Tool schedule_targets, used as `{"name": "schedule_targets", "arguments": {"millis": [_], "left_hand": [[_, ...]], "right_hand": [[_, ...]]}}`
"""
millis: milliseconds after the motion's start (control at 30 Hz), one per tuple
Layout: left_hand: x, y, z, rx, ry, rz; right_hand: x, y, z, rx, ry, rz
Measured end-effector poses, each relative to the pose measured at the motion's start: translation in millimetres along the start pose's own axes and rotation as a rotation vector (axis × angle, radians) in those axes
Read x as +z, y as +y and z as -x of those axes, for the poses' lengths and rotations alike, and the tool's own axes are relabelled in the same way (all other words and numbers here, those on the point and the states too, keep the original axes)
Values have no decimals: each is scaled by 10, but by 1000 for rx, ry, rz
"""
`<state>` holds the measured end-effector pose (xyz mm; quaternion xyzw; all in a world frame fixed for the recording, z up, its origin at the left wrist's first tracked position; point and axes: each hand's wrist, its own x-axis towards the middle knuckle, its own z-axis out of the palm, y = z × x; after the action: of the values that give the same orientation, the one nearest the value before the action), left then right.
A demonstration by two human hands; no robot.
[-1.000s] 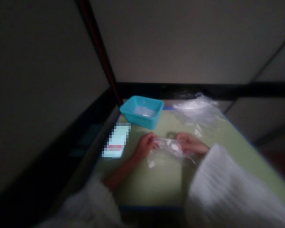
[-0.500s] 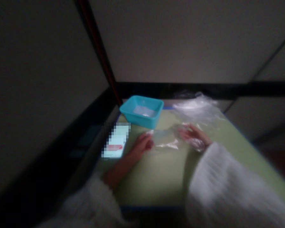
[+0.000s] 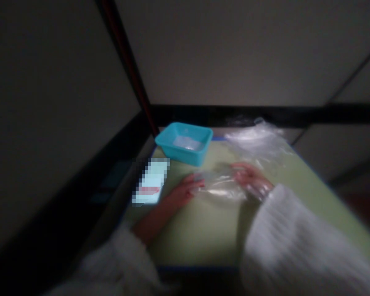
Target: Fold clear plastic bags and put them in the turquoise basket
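A clear plastic bag (image 3: 220, 190) stretches between my two hands just above the table, shiny and slightly puffed. At its left end, my left hand (image 3: 185, 190) has the edge of the film between thumb and fingers, the fingers reaching over it. My right hand (image 3: 249, 177) is closed around the other end, with loose film hanging below the fingers toward the wrist. Blur and dim light hide the exact fingertip contact. Whether anything is inside the bag cannot be made out.
A turquoise basket (image 3: 185, 155) with whitish, plastic-looking contents stands at the far left of the green tabletop (image 3: 197, 242). Clear plastic bags (image 3: 255, 139) lie piled at the back right. A pixelated bright panel (image 3: 151, 181) sits by the left edge. Walls rise behind and left.
My left fingers have straightened from a tighter curl and extended over the bag's edge. The film between my hands has bunched and puffed more. Basket and bag pile stay put.
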<state>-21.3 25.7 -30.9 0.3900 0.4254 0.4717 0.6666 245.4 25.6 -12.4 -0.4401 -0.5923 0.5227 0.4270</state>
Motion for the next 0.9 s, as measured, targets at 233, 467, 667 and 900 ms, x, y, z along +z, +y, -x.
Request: {"name": "schedule_targets", "arguments": {"millis": [233, 467, 667, 900], "left_hand": [[72, 184, -12, 308, 303, -353], [207, 272, 224, 645, -261, -782], [239, 67, 304, 609, -861, -1153], [237, 49, 321, 638, -918, -1260]], "right_hand": [[-106, 105, -55, -8, 31, 121], [-404, 72, -62, -106, 415, 325], [-404, 47, -60, -267, 676, 436], [-274, 65, -55, -347, 563, 487]]}}
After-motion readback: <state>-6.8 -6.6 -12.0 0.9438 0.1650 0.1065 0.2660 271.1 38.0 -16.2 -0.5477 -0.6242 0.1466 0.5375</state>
